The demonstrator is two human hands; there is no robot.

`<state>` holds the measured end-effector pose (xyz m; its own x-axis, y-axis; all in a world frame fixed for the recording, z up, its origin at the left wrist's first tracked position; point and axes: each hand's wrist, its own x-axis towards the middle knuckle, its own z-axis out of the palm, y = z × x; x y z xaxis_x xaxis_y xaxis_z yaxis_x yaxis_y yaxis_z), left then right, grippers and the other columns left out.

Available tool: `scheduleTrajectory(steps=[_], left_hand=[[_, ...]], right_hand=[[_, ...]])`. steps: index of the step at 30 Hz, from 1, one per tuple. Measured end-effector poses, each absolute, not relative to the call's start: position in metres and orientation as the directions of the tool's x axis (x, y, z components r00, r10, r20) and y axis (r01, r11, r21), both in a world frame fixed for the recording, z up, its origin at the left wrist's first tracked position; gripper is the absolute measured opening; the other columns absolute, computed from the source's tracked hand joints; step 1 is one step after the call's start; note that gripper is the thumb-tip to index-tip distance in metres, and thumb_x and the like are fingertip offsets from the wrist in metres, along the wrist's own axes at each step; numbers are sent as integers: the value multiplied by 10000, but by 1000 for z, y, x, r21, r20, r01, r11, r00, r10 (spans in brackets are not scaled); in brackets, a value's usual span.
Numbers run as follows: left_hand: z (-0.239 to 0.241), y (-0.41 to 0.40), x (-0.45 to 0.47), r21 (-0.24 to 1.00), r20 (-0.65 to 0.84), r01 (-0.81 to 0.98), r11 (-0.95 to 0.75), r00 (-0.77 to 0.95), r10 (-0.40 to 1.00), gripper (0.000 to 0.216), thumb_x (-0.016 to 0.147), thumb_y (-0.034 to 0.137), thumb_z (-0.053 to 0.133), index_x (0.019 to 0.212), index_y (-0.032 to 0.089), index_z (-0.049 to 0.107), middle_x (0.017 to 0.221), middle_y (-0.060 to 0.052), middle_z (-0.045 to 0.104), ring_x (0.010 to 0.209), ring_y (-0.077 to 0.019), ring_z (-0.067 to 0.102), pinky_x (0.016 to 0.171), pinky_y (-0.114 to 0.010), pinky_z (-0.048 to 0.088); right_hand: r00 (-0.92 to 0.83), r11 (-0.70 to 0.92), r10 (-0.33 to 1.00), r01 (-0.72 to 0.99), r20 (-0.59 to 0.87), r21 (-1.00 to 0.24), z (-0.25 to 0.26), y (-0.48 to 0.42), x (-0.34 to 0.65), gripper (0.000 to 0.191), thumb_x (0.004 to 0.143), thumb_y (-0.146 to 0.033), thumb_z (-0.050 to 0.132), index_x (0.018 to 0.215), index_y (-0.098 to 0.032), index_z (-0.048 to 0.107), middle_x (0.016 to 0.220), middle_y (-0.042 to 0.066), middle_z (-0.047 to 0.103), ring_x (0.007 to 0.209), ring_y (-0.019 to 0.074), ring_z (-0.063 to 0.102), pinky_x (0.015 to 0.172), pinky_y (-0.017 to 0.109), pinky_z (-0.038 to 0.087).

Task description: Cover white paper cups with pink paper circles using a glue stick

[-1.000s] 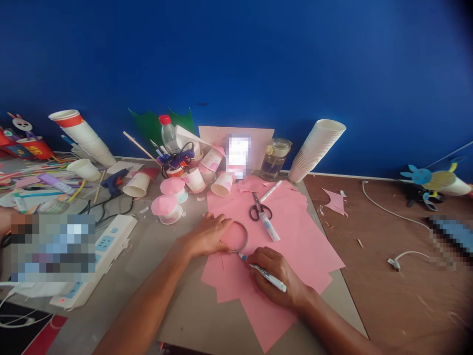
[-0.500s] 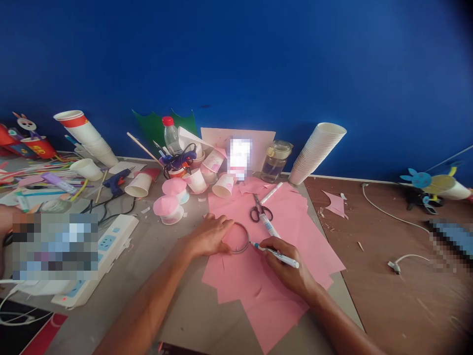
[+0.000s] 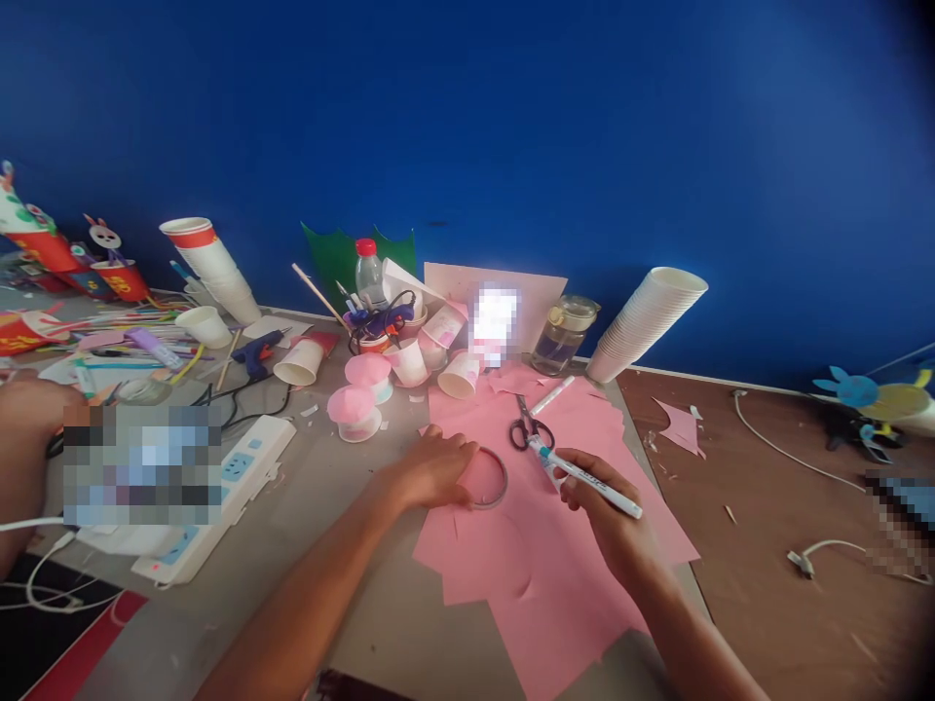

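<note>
My left hand [image 3: 436,469] holds a thin grey ring [image 3: 505,477] flat on the pink paper sheets [image 3: 555,584], with its fingers on the ring's left side. To the right of the ring, my right hand [image 3: 606,506] grips a white marker [image 3: 603,489], whose teal tip end points up and left near the scissors [image 3: 520,434]. The marker stands apart from the ring. Beneath it, another white pen [image 3: 549,477] lies partly hidden on the paper. A further white marker [image 3: 553,395] rests beyond the scissors' handles.
Paper cups with pink tops [image 3: 354,407] stand left of the paper. At the back are a glass jar [image 3: 561,336] and a leaning stack of cups [image 3: 647,321]. A power strip [image 3: 252,467] and another person's hand [image 3: 36,414] are at the left. A white cable [image 3: 793,458] lies right.
My right hand has drawn the marker away from the ring's edge, to the right and upward. My left hand stays on the ring. The view has turned slightly left.
</note>
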<state>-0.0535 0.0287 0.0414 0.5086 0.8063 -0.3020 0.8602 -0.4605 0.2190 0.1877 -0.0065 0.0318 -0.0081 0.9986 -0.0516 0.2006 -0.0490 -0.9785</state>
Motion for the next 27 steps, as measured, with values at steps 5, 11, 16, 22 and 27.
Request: scheduleTrajectory(steps=[5,11,16,22,27], left_hand=[[41,28,-54,240,-315,861,-449,507,802,498,689,549,639,1043,216,531,973,-69,632,934,-302,556,806,-368,355],[44,28,-52,230,-302,851,-473,524,796,457,685,548,659,957,203,537,841,-48,646,822,-269,578,797,-373,353],[41,25,-55,255,-279,855,-451,512,813,378,712,486,665,921,204,525,790,-38,636,840,-268,532,717,-342,355],[34,25,-56,272,-257,852,-447,512,820,413,686,508,677,941,213,541,749,-33,631,822,-283,522,721,-372,357],[37,26,-54,256,-263,856,-449,509,820,411,675,504,687,911,197,549,770,-44,661,792,-278,547,706,-368,356]], right_hand=[[-2,-59,998,142,-59,-988,44,4,188,262,772,-309,582,988,-175,642,786,56,629,606,147,501,547,284,435],[-59,-44,996,266,-62,-963,55,30,160,247,755,-352,572,911,-177,649,692,22,595,578,139,485,497,249,387],[-123,-23,991,279,-59,-960,45,59,133,143,719,-304,562,789,-183,593,586,-25,533,536,120,456,504,241,383],[-175,-14,980,395,-90,-919,32,79,112,236,732,-332,550,870,-159,629,601,-21,518,515,122,468,498,249,388],[-241,67,969,487,-60,-871,32,89,94,242,801,-368,487,730,-168,603,586,-14,515,545,130,479,533,253,373]])
